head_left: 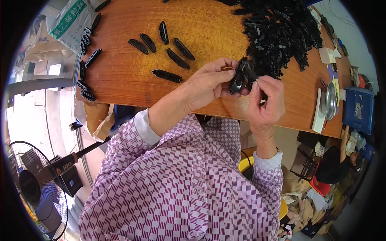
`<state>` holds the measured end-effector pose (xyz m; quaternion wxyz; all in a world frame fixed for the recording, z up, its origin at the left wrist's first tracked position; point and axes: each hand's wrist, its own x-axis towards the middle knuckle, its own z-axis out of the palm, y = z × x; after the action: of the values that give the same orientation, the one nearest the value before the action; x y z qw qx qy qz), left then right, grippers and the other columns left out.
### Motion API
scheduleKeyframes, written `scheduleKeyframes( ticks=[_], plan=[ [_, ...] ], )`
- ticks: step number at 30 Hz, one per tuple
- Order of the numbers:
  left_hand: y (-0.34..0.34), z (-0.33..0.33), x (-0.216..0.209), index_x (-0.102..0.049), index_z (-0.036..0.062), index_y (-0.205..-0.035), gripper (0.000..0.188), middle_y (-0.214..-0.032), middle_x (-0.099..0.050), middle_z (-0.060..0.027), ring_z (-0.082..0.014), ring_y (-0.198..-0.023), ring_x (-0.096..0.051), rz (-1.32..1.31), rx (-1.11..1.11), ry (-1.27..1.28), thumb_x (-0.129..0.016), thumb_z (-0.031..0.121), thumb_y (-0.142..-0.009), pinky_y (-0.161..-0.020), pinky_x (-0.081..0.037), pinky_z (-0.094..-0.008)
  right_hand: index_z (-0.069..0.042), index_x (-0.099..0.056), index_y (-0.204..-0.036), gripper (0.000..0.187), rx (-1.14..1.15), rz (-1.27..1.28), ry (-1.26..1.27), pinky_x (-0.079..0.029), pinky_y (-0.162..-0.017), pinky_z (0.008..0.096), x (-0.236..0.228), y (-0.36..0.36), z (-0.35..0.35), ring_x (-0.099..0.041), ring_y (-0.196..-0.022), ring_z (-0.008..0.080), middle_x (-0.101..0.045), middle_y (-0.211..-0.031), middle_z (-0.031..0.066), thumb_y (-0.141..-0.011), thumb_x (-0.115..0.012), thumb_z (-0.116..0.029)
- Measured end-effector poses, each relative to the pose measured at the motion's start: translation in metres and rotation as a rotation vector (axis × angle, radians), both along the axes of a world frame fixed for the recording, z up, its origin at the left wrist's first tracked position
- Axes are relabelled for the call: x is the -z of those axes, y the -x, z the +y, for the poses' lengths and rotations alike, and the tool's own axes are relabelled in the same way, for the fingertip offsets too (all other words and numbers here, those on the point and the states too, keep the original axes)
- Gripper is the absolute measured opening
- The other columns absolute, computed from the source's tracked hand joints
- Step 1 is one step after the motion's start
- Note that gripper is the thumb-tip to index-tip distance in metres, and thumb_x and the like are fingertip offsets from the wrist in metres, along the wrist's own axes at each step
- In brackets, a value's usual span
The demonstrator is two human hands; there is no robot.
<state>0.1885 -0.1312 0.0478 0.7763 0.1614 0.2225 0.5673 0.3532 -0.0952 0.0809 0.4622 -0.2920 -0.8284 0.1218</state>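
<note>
Over the table's near edge, my left hand (215, 80) grips black plastic parts (240, 78) between thumb and fingers. My right hand (266, 98) pinches at the right side of these same parts; its fingertips hide what exactly they hold. Several long, curved black plastic pieces (177, 59) lie spread on the wooden table (120, 86) left of my hands. One of them, a straighter black piece (167, 76), rests closest to my left wrist. Just beyond my right hand begins a big heap of small black plastic parts (277, 40).
More black pieces (93, 58) line the table's left edge beside a white sack (68, 24). At the right end are a round metal dish (330, 101) and a blue bin (358, 110). A fan (34, 188) stands lower left. Another person (335, 164) is at far right.
</note>
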Motion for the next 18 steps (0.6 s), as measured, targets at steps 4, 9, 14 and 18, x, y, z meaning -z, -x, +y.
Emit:
scheduleKeyframes(
  ticks=[4, 9, 14, 18],
  plan=[
    [0.007, -0.001, -0.003, -0.045, -0.0006, -0.12, 0.03, -0.103, -0.061, -0.0156, -0.0213, -0.082, -0.067, 0.016, 0.178, -0.021, -0.047, 0.019, -0.098, -0.067, -0.055, -0.0268, -0.002, -0.061, -0.092, 0.018, -0.159, 0.039, 0.215, -0.046, -0.063, 0.0291, -0.004, -0.01, 0.009, -0.057, -0.075, 0.021, -0.062, -0.087, 0.0095, -0.078, -0.062, 0.01],
    [0.006, -0.007, -0.001, -0.045, -0.004, -0.12, 0.033, -0.1, -0.062, -0.0177, -0.0215, -0.076, -0.067, -0.024, 0.328, 0.01, -0.048, 0.019, -0.097, -0.057, -0.054, -0.0224, -0.002, -0.062, -0.09, 0.016, -0.336, -0.076, 0.205, -0.046, -0.071, 0.028, -0.008, -0.023, 0.019, -0.056, -0.084, 0.0206, -0.063, -0.09, 0.0079, -0.08, -0.06, 0.01],
    [0.006, -0.01, -0.007, -0.047, -0.0025, -0.115, 0.025, -0.097, -0.064, -0.0153, -0.0211, -0.076, -0.067, -0.015, 0.385, 0.062, -0.047, 0.016, -0.097, -0.058, -0.054, -0.0224, -0.003, -0.063, -0.09, 0.015, -0.358, -0.065, 0.253, -0.046, -0.071, 0.0287, -0.005, -0.025, 0.017, -0.056, -0.084, 0.021, -0.063, -0.089, 0.0075, -0.079, -0.062, 0.008],
    [0.008, -0.01, -0.003, -0.046, -0.0038, -0.118, 0.03, -0.099, -0.064, -0.0159, -0.0217, -0.08, -0.068, -0.097, 0.419, 0.088, -0.049, 0.017, -0.097, -0.06, -0.055, -0.0209, -0.003, -0.063, -0.09, 0.015, -0.376, -0.075, 0.308, -0.046, -0.07, 0.029, -0.002, -0.026, 0.017, -0.056, -0.083, 0.0217, -0.063, -0.089, 0.0077, -0.079, -0.062, 0.008]
  ],
)
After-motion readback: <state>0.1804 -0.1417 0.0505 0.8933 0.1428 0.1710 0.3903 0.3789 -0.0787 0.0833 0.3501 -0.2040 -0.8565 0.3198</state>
